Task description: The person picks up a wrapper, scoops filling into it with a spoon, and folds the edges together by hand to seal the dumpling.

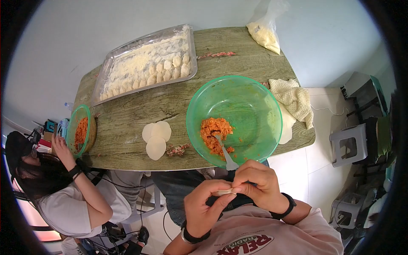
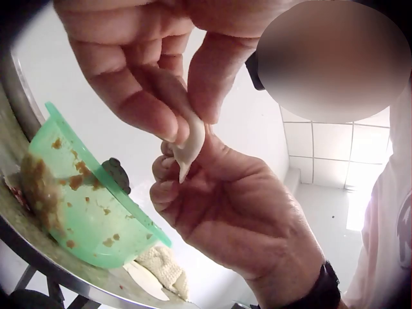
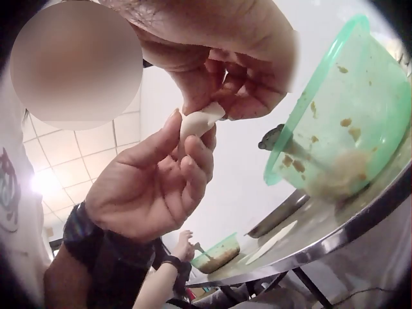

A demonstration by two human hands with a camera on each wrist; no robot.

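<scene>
Over the person's lap, just off the near table edge, both hands meet at a small white dumpling (image 1: 223, 192). The left hand (image 1: 208, 208) holds its body between thumb and fingers. Thumb and fingertips of the right hand (image 1: 260, 185) pinch the dough at the other end. In the left wrist view the dumpling (image 2: 191, 138) shows a folded shape with a pointed tip; in the right wrist view its pale wrapper (image 3: 201, 122) sticks out between the fingertips. Beyond the hands stands a green bowl (image 1: 259, 127) with orange-red filling (image 1: 214, 127) and a spoon (image 1: 225, 153).
Round wrappers (image 1: 156, 148) lie left of the bowl. A floured metal tray (image 1: 148, 46) with rows of dumplings stands behind. At right is a cloth (image 1: 293, 100), at back right a bag of flour (image 1: 267, 36). Another person (image 1: 72, 204) sits left by a smaller bowl (image 1: 88, 140).
</scene>
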